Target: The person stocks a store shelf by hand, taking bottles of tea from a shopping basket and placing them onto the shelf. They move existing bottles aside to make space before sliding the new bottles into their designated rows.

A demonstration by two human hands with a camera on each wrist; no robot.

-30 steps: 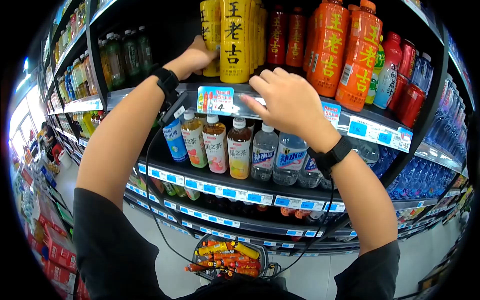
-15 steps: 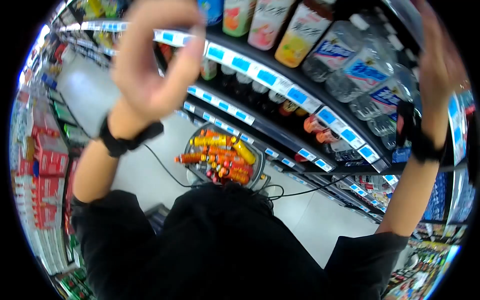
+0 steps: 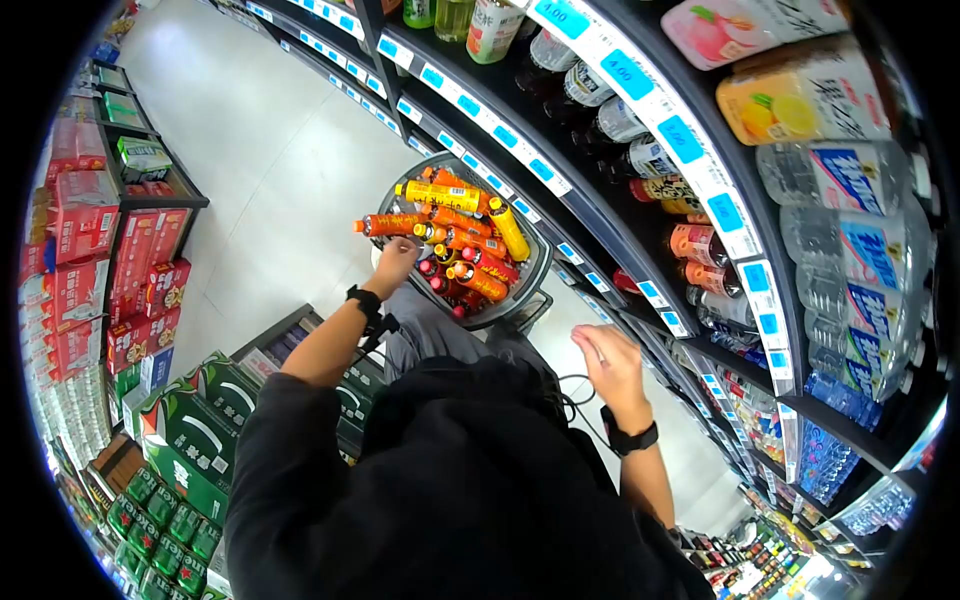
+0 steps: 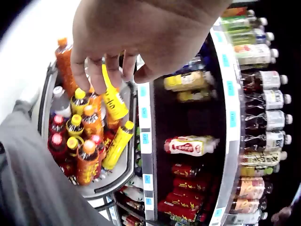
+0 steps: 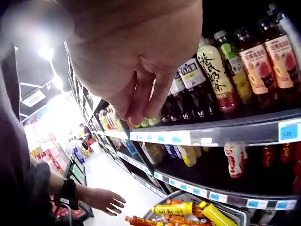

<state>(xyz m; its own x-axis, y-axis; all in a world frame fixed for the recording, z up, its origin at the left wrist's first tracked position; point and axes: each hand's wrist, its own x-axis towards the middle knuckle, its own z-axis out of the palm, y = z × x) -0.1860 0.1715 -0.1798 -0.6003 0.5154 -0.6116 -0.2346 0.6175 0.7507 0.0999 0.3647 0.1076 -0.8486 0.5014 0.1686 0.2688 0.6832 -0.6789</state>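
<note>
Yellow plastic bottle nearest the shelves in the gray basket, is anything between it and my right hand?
Yes, in the head view the basket's rim lies between the bottle and your right hand.

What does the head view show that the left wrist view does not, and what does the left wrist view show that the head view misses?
Only the head view: green cartons and stacked red boxes.
Only the left wrist view: a white-and-red bottle on a dark shelf.
Both: the left hand, the basket holding yellow bottles and orange bottles, and shelf price labels.
</note>
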